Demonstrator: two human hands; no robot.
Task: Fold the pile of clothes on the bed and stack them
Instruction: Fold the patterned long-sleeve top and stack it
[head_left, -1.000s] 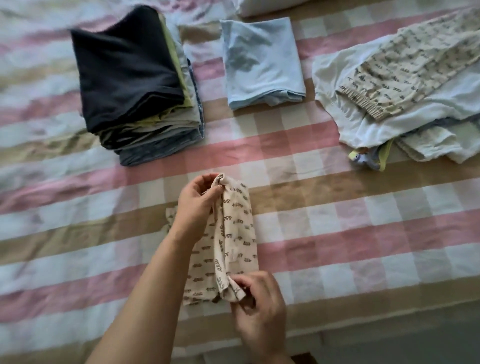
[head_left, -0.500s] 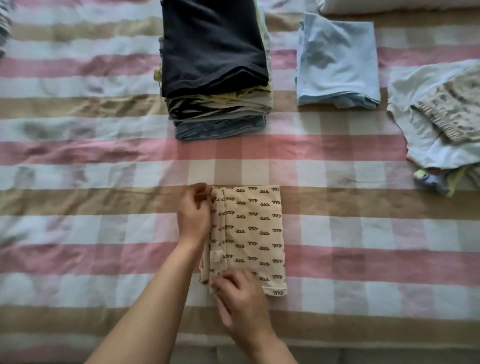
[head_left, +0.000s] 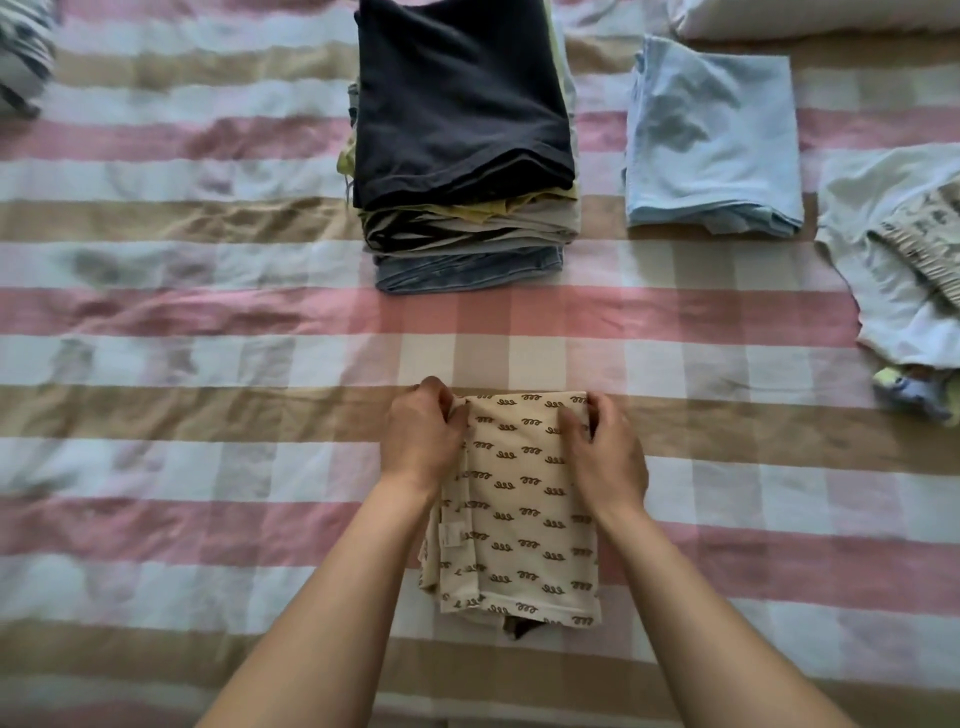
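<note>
A cream garment with small brown squiggles (head_left: 522, 512) lies folded into a narrow strip on the bed, near me. My left hand (head_left: 423, 434) grips its far left corner. My right hand (head_left: 605, 452) grips its far right corner. Beyond it stands a stack of folded clothes (head_left: 465, 156) with a dark navy piece on top. To the right of the stack lies a folded light blue garment (head_left: 711, 135). At the right edge is a loose pile of unfolded clothes (head_left: 898, 280), white and cream-patterned.
The bed wears a pink, tan and white checked sheet (head_left: 208, 322). A white pillow (head_left: 810, 15) lies at the far right. A striped grey cloth (head_left: 23, 57) shows at the far left edge.
My right hand has moved from the garment's near end up to its far right corner. The left hand stays at the far left corner. The view has shifted slightly left.
</note>
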